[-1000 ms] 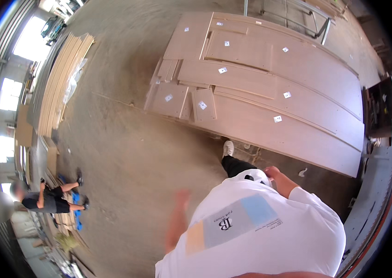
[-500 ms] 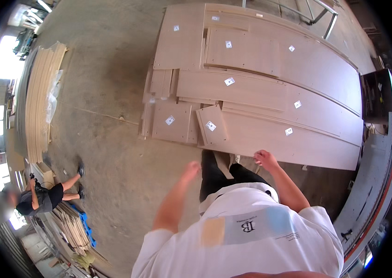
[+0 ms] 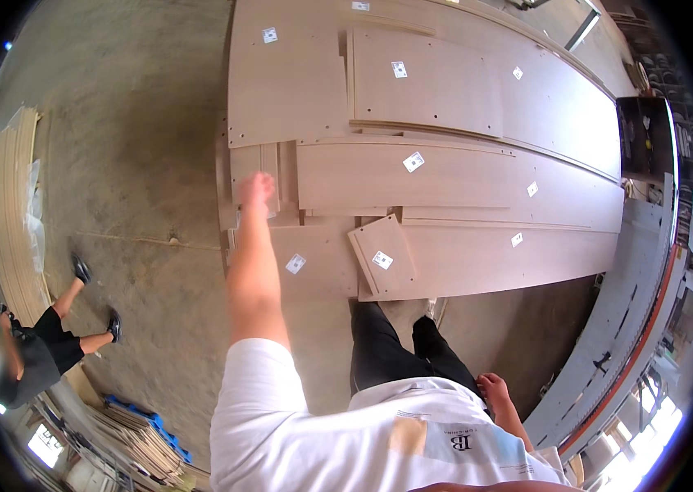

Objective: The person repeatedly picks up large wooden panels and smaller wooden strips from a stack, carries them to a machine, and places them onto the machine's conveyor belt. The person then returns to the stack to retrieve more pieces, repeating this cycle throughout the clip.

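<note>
My left hand (image 3: 257,191) reaches forward over narrow brown board strips (image 3: 287,180) at the left side of a spread of flat panels. Motion smears its fingers, and whether it touches the strips I cannot tell. Beside my right hip hangs my right hand (image 3: 491,387), fingers curled in, nothing seen in them. A small drilled board (image 3: 399,250) lies askew at the near edge, next to a squarish panel (image 3: 326,254). Farther off are a large panel (image 3: 289,90) and a long panel (image 3: 363,176). Most panels bear white labels.
A grey machine bed (image 3: 625,271) with an orange-red stripe runs along the right, below a dark open box (image 3: 644,135). Stacked boards (image 3: 6,197) stand at left, near another person (image 3: 43,348). A blue pallet (image 3: 145,422) lies lower left. Concrete floor (image 3: 141,189) lies between.
My left hand has swung forward over the panels' left part. My right hand has drawn back from near the panel edge to my hip. The view has shifted, bringing the panels closer.
</note>
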The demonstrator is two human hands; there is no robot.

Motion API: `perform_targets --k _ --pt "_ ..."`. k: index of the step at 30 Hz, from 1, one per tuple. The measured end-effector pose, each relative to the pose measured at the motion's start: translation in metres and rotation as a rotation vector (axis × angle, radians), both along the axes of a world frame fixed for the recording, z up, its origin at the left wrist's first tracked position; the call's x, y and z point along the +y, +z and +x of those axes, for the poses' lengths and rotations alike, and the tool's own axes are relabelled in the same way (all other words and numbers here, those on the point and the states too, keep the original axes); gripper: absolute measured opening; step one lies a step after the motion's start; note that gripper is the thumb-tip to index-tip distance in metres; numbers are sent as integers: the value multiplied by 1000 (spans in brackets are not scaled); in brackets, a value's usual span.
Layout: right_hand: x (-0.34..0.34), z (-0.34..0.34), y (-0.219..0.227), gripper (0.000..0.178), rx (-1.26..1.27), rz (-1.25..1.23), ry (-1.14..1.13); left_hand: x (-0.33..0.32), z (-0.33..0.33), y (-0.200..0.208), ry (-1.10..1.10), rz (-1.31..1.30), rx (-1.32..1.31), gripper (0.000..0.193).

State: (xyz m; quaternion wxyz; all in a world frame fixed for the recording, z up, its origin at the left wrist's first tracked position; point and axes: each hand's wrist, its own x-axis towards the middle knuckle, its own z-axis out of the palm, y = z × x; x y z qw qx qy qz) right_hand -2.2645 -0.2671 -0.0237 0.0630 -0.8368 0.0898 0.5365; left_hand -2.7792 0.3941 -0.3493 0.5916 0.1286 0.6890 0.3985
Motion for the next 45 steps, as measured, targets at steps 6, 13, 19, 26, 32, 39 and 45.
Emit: perform_targets --k 6,13,19,26,32,39,45 --pt "16 -40 9 21 -33 0 -85 122 -39 -29 -488 96 1132 49" --pt "38 -65 11 23 -17 -10 -131 168 -40 -25 -689 79 1060 64" --pt "50 -73 -1 24 20 -37 -64 179 -75 -46 -455 114 828 57" --pt "77 -72 -2 22 8 50 -209 200 -69 -5 -327 -65 564 63" --pt "126 -67 -25 24 23 6 265 132 -22 40 -322 41 309 70" --pt "254 -63 -108 33 128 380 452 -53 106 86 -154 -22 -55 70" --pt "394 -98 -109 49 231 855 -313 -196 136 152 -63 -203 -214 50"
